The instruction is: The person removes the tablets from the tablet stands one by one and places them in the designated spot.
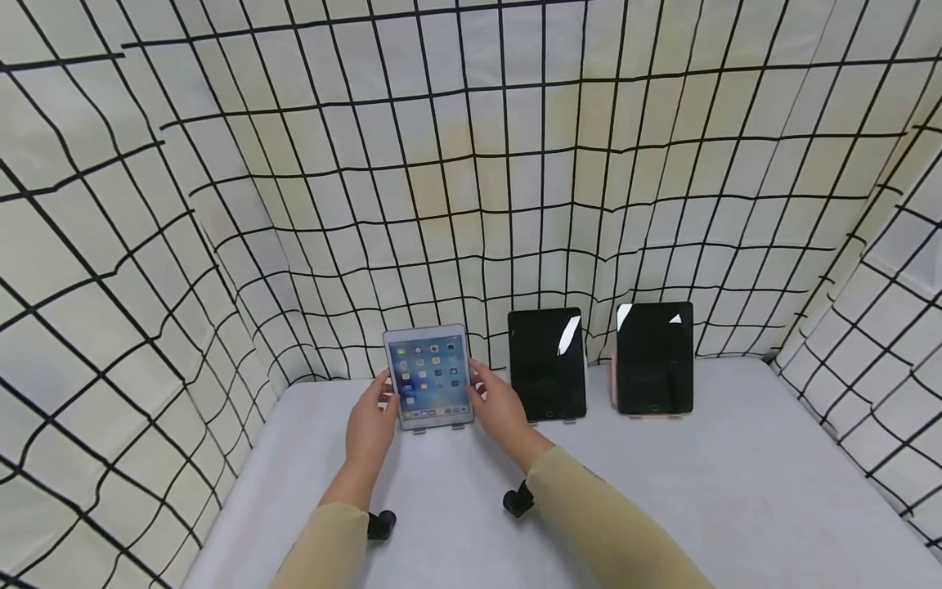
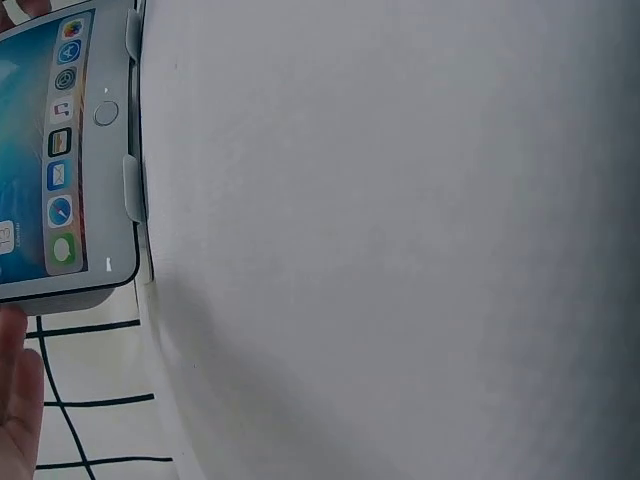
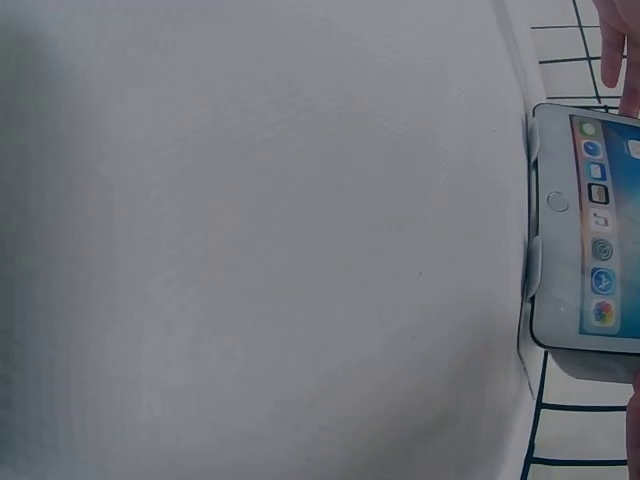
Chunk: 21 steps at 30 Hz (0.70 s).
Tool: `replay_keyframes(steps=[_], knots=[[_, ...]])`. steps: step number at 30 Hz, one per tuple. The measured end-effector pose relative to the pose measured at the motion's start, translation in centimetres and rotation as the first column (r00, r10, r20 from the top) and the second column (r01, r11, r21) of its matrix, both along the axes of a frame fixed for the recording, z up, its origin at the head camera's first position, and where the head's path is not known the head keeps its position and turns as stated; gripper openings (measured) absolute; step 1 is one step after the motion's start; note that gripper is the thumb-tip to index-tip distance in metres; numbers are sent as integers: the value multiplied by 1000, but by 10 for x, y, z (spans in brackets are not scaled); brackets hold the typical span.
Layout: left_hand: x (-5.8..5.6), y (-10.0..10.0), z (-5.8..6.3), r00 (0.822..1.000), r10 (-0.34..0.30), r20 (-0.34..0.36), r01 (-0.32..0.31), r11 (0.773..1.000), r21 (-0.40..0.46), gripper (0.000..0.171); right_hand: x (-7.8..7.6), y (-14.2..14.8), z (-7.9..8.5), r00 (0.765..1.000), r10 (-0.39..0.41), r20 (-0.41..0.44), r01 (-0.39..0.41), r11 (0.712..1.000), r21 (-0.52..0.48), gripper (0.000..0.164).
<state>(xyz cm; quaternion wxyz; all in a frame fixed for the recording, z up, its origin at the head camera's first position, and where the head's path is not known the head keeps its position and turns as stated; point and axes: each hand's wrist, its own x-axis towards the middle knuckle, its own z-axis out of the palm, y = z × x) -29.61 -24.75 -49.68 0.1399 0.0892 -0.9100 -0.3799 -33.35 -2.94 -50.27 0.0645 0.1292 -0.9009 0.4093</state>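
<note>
Around me, white walls overlaid with a black wire-like grid rise behind and beside the white-covered table. My left forearm comes up in a beige sleeve, with a small black rounded wrist camera at its cuff. Ahead of it my left hand is at the left edge of a white-framed rectangular tablet with a lit blue home screen. My left fingers are loosely extended and a little apart, one reaching the tablet's edge; how far they go behind it, I cannot tell.

The tablet stands nearly upright, leaning back, at the back of the table between my two hands, its lower edge behind two small grey stand lips. Its round home button is at the bottom.

On the other side, my right hand is at the right edge, thumb parted from the relaxed fingers; their contact behind the edge is hidden. Just right of that hand, a black tablet with a dark, glossy screen stands tilted back, crossed by a slanted white glare. Farthest right, a second dark-screened black tablet leans against a pink support.
</note>
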Motion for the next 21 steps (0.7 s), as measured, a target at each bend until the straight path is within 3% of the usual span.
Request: replay_keyframes(steps=[8, 21], knots=[[-3, -1, -2, 1000, -9, -18, 9, 1000, -15, 72, -5, 2, -6, 999, 20, -39, -21, 1000, -11, 68], [-5, -5, 1, 999, -24, -29, 23, 998, -51, 74, -7, 0, -4, 998, 16, -56, -19, 999, -47, 75]])
